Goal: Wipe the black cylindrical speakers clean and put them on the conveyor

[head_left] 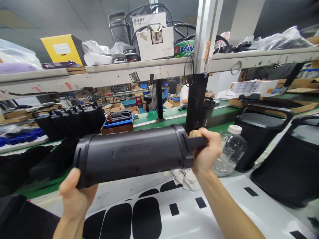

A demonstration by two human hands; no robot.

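A long black portable speaker (134, 152) is held up sideways in front of me, clear of the bench. My right hand (208, 147) is closed around the handle (198, 142) at its right end. At the opposite end, my left hand (76, 192) grips the lower edge, thumb on the near side and fingers mostly hidden beneath. Below the speaker lies a white sheet (184, 229) with black rounded panels (147, 217) and small black rectangles on it. A crumpled white cloth (186, 179) lies near my right wrist.
A clear plastic bottle (228, 152) with a white cap stands right of my right hand. Black speakers with handles (264, 129) stand beyond it; several more (69, 121) line the left. Overhead runs a loaded shelf (107, 78) on a post (196, 99). A blue tray (118, 122) holds tools.
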